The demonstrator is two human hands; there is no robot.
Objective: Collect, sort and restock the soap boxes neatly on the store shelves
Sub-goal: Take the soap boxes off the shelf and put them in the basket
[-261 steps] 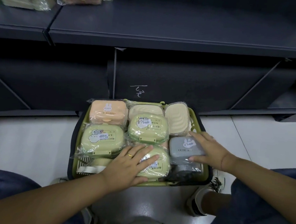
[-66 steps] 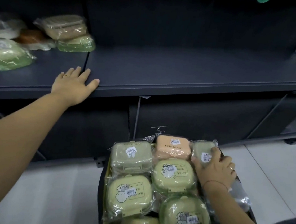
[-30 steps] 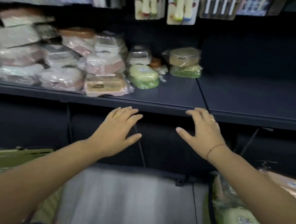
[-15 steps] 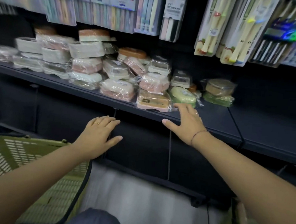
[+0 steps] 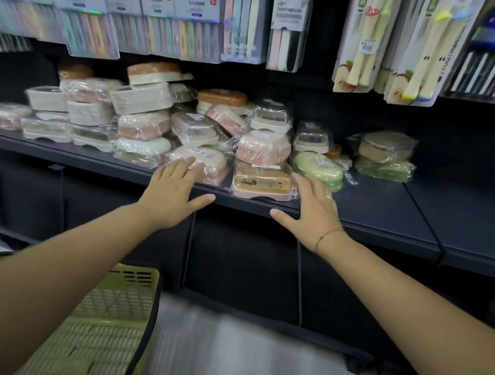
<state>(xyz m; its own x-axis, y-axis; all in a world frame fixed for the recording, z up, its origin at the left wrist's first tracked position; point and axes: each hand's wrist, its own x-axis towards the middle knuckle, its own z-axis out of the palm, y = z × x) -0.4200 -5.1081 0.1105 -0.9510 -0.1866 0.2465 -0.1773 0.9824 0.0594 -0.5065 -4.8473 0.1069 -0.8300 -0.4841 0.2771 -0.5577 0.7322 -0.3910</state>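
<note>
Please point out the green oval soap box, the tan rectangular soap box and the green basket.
Light green oval wrapped soap box (image 5: 318,166): head view, its lid.
Tan rectangular wrapped soap box (image 5: 260,184): head view, its top.
Olive green slatted plastic basket (image 5: 133,276): head view, its wall.

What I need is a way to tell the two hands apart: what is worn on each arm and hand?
Both forearms are bare, no sleeves in view. The left hand wears a thin gold-coloured ring on one finger. The right hand wears a thin metal ring and a thin reddish cord bracelet at the wrist.
</note>
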